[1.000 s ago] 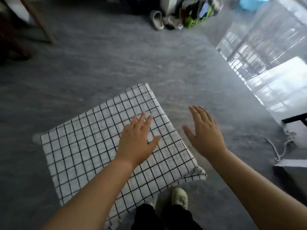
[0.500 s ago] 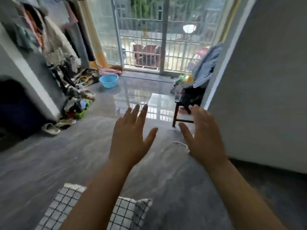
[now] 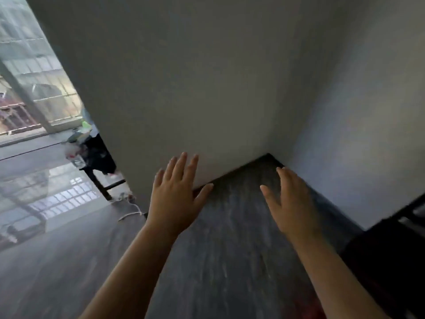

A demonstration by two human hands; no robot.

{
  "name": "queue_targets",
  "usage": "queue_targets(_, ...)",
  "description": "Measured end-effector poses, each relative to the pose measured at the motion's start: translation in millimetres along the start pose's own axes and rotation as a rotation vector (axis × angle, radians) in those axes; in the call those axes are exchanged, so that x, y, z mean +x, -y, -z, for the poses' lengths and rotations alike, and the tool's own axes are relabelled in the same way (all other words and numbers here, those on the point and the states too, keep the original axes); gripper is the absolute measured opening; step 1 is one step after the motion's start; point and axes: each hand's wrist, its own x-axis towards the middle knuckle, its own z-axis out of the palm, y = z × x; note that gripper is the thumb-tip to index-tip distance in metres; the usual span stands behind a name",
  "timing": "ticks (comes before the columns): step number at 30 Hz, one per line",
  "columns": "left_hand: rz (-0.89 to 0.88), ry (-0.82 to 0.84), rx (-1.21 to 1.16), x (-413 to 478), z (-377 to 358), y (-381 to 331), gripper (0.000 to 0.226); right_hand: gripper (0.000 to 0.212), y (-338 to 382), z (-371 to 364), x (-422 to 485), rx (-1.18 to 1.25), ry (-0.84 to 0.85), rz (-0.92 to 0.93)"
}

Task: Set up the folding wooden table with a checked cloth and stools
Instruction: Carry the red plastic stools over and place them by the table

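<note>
Left hand (image 3: 177,199) and right hand (image 3: 292,203) hang spread, flat-fingered and empty, over streaky grey floor (image 3: 230,254) by smooth pale walls (image 3: 184,88), a dark square-legged stool (image 3: 98,183) mid-left.

The grey floor (image 3: 230,249) lies bare from 6 o'clock up to the room corner at 12 o'clock. The left hand (image 3: 177,199) and right hand (image 3: 289,203), fingers spread, hang over that strip with a gap between them. A pale wall (image 3: 184,88) closes off 11 to 12 o'clock, and a second wall (image 3: 368,111) shuts 1 to 3 o'clock. Dark furniture (image 3: 391,261) blocks 4 o'clock. At 9 o'clock a loaded dark stool (image 3: 99,162) and a white cord (image 3: 130,214) on the floor stand in the way. Past them, glossy floor runs open to the glass door (image 3: 27,88).
</note>
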Motion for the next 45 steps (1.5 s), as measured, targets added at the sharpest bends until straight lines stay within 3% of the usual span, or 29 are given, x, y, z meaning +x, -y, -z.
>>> queue_targets(6, -0.258, 0.100, -0.055, 60, -57, -137, 0.080, 0.075, -130, 53, -8, -0.069, -0.079, -0.268)
queue_targets(14, -0.616, 0.259, -0.113, 84, -134, -264, 0.081, 0.078, -225, 83, -75, -0.167, -0.159, -0.678)
queue_targets(20, -0.826, 0.479, -0.194, 41, -210, -338, 0.084, 0.066, -271, 82, -165, -0.209, -0.175, -1.028)
queue_targets(25, -0.909, 0.598, -0.180, -4, -248, -372, 0.087, 0.064, -302, 77, -229, -0.241, -0.135, -1.180)
queue_targets(31, -0.794, 0.718, -0.112, -54, -312, -415, 0.078, 0.068, -387, 53, -277, -0.202, -0.003, -1.244)
queue_targets(39, -0.411, 1.040, -0.098, -159, -448, -454, 0.081, 0.080, -534, -17, -349, -0.053, 0.295, -1.383)
queue_targets(45, -0.209, 1.161, -0.057, -202, -526, -463, 0.081, 0.087, -599, -66, -393, -0.003, 0.401, -1.464)
